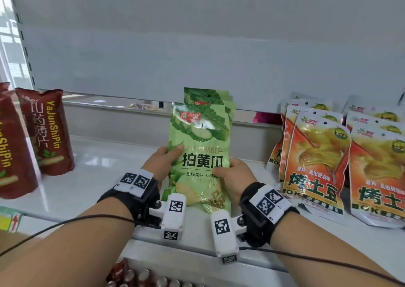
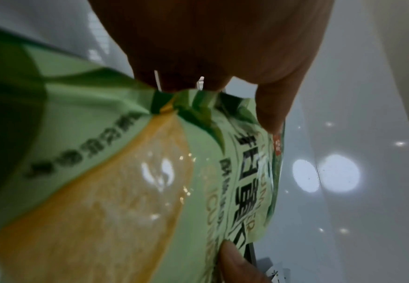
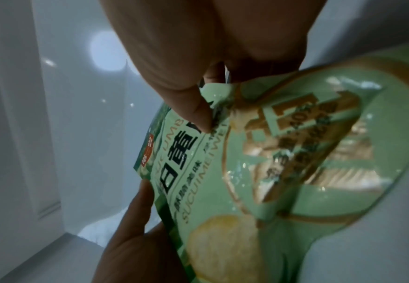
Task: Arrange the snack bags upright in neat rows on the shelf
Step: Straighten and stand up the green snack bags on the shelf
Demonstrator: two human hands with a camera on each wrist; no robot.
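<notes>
A green cucumber-flavour snack bag point(image 1: 200, 155) stands upright at the middle of the white shelf point(image 1: 105, 161), held between both hands. My left hand point(image 1: 163, 157) grips its left edge, thumb on the front. My right hand point(image 1: 235, 172) grips its right edge, thumb across the print. Behind it stand more green bags point(image 1: 219, 99) in a row. The left wrist view shows the green bag point(image 2: 125, 172) pinched under my left hand point(image 2: 213, 63). In the right wrist view my right hand point(image 3: 198, 67) pinches the green bag point(image 3: 283, 172).
Dark red snack bags point(image 1: 47, 131) stand at the left of the shelf. Orange potato-chip bags point(image 1: 315, 155) lean in rows at the right. The shelf's back panel point(image 1: 197, 56) rises behind. Bare shelf lies between the red bags and the green ones. Cans point(image 1: 140, 275) show below.
</notes>
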